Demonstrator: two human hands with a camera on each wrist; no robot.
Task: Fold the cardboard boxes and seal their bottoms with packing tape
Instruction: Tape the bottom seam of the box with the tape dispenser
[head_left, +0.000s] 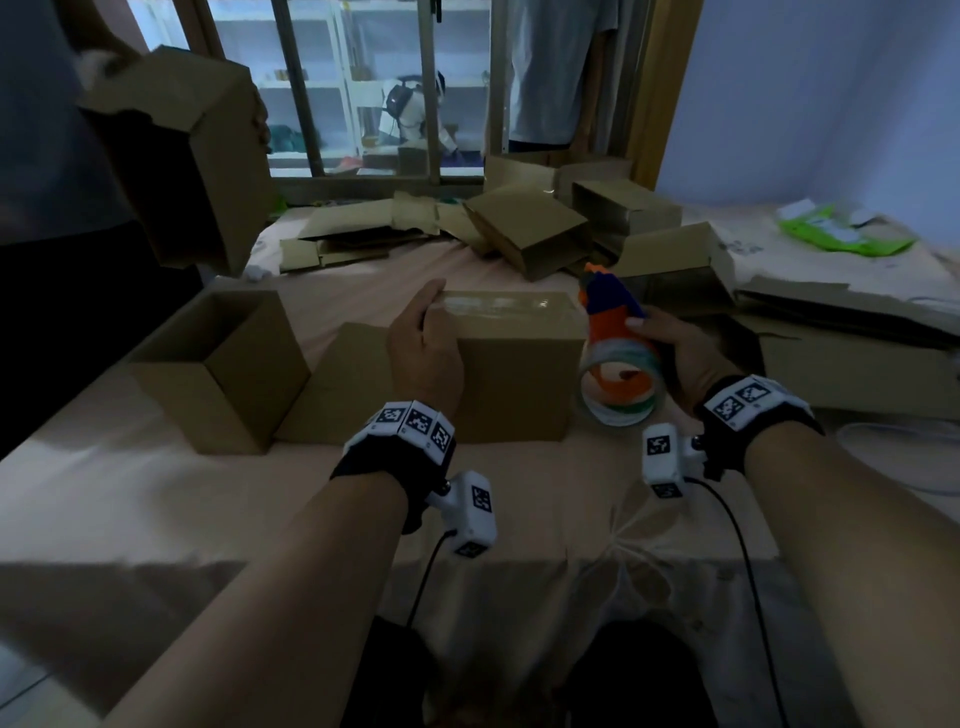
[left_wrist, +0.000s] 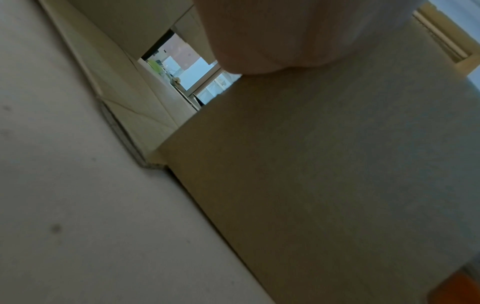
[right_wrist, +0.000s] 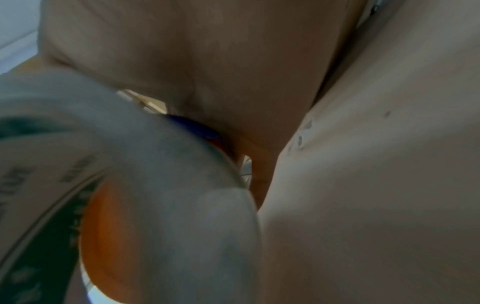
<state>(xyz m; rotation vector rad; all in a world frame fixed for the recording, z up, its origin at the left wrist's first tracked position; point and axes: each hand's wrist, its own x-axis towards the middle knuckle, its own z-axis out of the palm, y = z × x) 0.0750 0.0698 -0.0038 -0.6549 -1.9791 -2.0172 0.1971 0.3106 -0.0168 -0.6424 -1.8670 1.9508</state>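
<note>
Cardboard box (head_left: 514, 374), taped face up on the bed (head_left: 156, 493), is clasped at its left top edge by the left grip (head_left: 423, 353), while right of it the right grip (head_left: 680, 353) wraps the tape dispenser (head_left: 613, 322); unpressed tape ends could peel loose.

A barred window (head_left: 363, 88) and bluish wall (head_left: 831, 104) rise behind the beige cloth (head_left: 156, 493).

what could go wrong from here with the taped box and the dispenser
The left hand grips only the left end of the box, so the tape strip may lift toward the right. The right hand holds the tape dispenser close to the box corner; whether the strip is cut is unclear, so pulling away could peel it.
</note>
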